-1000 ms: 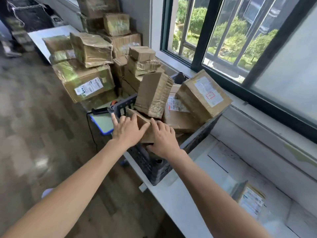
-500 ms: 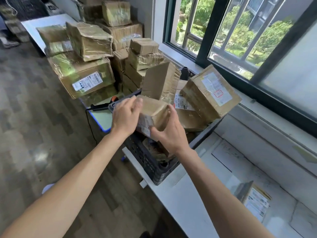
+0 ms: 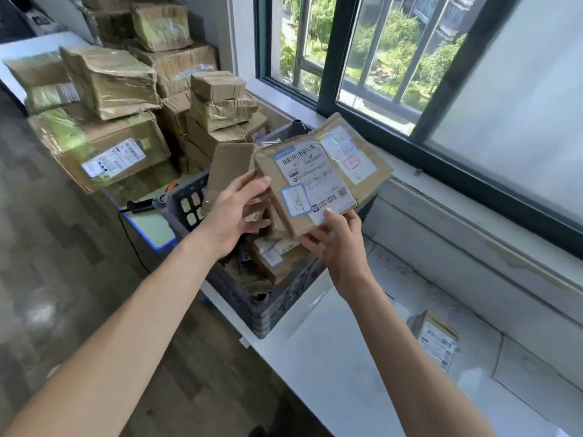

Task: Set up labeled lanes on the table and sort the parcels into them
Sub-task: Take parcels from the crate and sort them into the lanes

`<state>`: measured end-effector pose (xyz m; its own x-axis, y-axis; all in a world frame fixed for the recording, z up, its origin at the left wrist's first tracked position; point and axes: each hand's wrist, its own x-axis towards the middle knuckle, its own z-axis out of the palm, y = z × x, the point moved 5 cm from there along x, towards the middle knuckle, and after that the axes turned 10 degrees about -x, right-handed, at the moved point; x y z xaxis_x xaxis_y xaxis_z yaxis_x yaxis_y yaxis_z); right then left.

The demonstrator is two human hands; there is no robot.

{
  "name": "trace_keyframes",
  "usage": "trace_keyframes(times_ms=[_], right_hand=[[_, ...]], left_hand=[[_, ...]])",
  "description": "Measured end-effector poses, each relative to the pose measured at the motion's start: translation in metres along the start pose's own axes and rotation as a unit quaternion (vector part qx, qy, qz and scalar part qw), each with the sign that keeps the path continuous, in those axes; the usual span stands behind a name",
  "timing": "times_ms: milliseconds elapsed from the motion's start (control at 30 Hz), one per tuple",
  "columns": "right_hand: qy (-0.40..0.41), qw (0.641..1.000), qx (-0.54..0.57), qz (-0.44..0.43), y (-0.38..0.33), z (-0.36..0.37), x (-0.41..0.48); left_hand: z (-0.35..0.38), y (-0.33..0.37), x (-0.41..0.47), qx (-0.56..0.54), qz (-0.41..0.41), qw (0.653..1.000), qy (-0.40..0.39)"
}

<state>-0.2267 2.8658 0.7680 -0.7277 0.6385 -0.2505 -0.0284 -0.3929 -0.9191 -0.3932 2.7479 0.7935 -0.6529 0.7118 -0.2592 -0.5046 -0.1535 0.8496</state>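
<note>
I hold a small brown parcel tilted up above the dark plastic crate, its white shipping label facing me. My left hand grips its left edge. At its lower edge is my right hand, thumb pressed on the label. Right behind it, another parcel with a red-stamped label leans in the crate, and more parcels fill the crate below. On the white table one labeled parcel lies in a marked lane with faint handwriting.
Large taped cartons are stacked high at the back left beyond the crate. A black-handled tool lies on a blue-edged board beside the crate. The window sill and wall run along the right. Wooden floor is at the left.
Both hands lifted the small parcel out of the crate and turned it so that its label faces me. It is now higher and further right.
</note>
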Motion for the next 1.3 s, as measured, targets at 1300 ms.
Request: trace_keyframes(times_ms=[1300], right_hand=[[0.225,0.972,-0.029,0.066,0.036,-0.222,-0.169]], left_hand=[[0.178,-0.171,-0.049,0.26,-0.165,0.927,-0.216]])
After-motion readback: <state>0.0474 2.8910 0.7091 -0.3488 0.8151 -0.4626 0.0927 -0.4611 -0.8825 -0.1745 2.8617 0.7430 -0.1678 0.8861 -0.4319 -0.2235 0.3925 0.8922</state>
